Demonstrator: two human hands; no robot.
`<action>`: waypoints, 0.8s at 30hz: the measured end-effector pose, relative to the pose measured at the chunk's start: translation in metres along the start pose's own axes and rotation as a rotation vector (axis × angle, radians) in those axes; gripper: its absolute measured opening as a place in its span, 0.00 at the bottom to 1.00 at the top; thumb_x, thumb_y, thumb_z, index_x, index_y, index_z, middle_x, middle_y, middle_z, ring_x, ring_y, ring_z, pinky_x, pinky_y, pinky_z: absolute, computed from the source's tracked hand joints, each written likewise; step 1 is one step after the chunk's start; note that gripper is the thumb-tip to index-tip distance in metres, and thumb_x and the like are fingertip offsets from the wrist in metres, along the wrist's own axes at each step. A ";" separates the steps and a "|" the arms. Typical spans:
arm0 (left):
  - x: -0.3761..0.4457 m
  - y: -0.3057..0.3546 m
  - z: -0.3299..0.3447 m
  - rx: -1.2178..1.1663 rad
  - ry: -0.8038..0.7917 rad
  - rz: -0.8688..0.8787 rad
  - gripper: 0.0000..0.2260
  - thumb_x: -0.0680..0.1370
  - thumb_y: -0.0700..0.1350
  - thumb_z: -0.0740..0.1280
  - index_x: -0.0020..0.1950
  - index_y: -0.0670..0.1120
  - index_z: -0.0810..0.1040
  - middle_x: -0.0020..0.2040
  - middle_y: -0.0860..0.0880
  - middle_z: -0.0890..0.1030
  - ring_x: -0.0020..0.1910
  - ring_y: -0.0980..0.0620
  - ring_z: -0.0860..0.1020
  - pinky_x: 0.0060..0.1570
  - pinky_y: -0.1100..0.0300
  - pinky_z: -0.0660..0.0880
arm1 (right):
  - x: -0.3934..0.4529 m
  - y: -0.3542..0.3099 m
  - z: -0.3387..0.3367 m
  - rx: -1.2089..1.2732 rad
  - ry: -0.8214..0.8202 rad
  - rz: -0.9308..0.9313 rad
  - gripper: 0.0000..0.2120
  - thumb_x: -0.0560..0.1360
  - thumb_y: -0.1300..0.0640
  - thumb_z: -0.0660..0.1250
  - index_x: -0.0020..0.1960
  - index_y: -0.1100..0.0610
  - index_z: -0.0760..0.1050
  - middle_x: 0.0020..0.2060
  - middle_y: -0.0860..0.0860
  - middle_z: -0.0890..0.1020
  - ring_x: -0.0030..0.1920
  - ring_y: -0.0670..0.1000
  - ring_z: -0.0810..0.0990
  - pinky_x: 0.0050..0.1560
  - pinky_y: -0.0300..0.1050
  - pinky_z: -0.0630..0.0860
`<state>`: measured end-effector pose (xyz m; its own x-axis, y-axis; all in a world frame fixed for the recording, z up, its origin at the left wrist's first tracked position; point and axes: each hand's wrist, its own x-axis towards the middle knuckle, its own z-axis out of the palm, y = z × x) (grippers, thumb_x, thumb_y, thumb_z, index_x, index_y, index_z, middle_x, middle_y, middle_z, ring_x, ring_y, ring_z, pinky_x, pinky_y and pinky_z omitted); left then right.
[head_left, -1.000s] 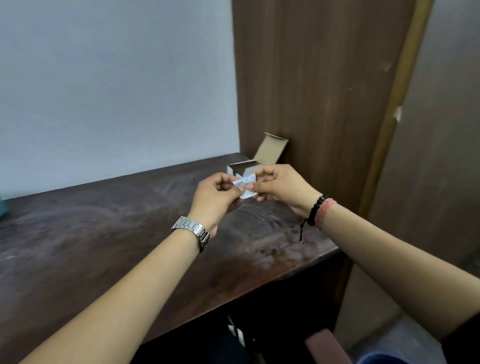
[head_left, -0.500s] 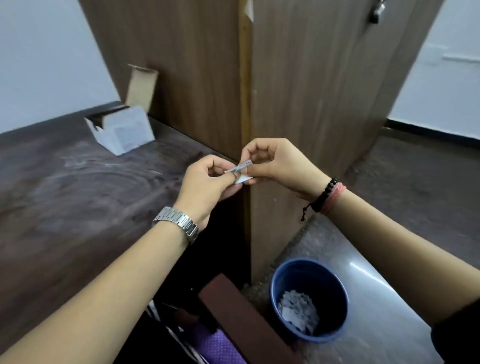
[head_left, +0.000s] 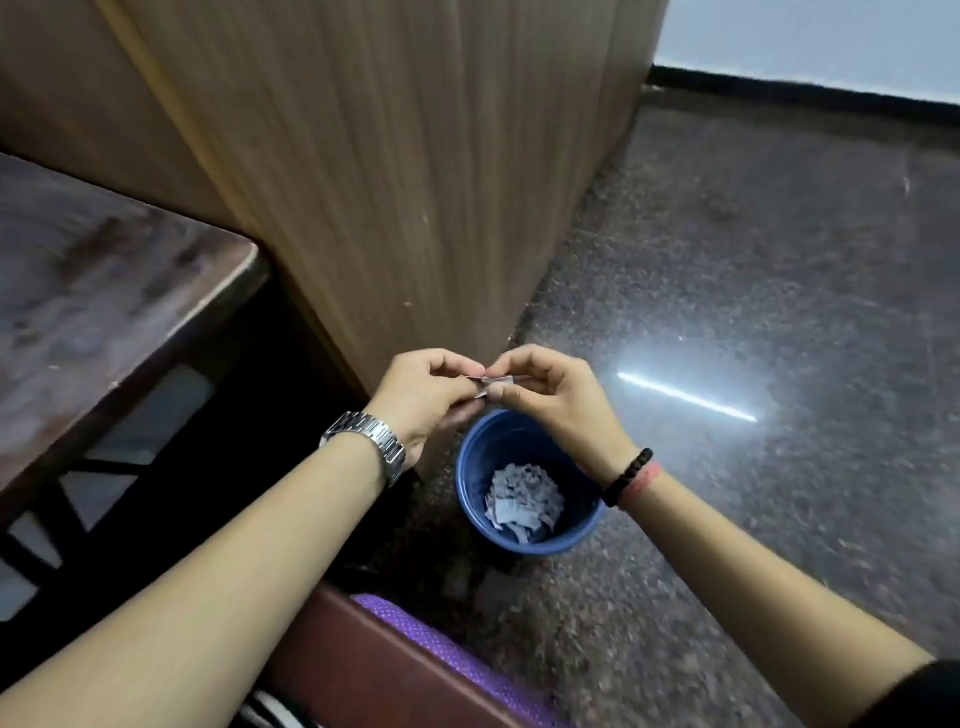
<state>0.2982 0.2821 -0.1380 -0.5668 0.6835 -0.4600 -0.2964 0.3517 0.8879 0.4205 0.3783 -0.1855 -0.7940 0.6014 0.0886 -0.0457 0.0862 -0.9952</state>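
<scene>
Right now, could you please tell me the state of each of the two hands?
Left hand: closed, pinching the paper slip.
Right hand: closed, pinching the other end of it, above the blue bin.

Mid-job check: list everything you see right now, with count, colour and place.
paper slip: one, white, pinched between both hands
bin: one, blue, on floor below the hands
paper scraps: heap, pale grey, in bin
table: one, dark brown, left
wooden panel: one, light brown, behind hands
floor: speckled grey, right
watch: one, silver, left wrist
bracelets: two, black and pink, right wrist
left hand: one, pinches slip
right hand: one, pinches slip
</scene>
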 end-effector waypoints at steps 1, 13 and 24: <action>0.006 -0.008 0.005 0.028 -0.029 -0.039 0.07 0.74 0.29 0.66 0.42 0.40 0.77 0.43 0.43 0.80 0.40 0.53 0.80 0.42 0.63 0.80 | -0.004 0.013 -0.003 0.006 0.037 0.020 0.06 0.72 0.64 0.72 0.48 0.63 0.78 0.42 0.53 0.83 0.44 0.49 0.82 0.50 0.44 0.79; 0.059 -0.057 0.012 1.321 -0.259 0.068 0.02 0.75 0.50 0.67 0.46 0.55 0.78 0.53 0.51 0.83 0.54 0.48 0.79 0.57 0.53 0.75 | -0.029 0.207 -0.022 -0.193 0.231 0.562 0.06 0.74 0.67 0.68 0.43 0.58 0.80 0.37 0.52 0.83 0.32 0.36 0.79 0.39 0.32 0.76; 0.072 -0.064 0.007 1.444 -0.339 0.070 0.05 0.77 0.51 0.65 0.50 0.54 0.79 0.51 0.52 0.81 0.53 0.49 0.79 0.51 0.57 0.75 | -0.016 0.325 -0.013 -0.119 0.288 1.014 0.20 0.70 0.67 0.72 0.61 0.62 0.77 0.50 0.56 0.81 0.48 0.52 0.80 0.50 0.42 0.78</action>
<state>0.2817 0.3130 -0.2274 -0.2853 0.7672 -0.5744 0.8394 0.4893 0.2366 0.4256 0.4069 -0.5094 -0.2533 0.5996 -0.7591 0.6297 -0.4935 -0.5999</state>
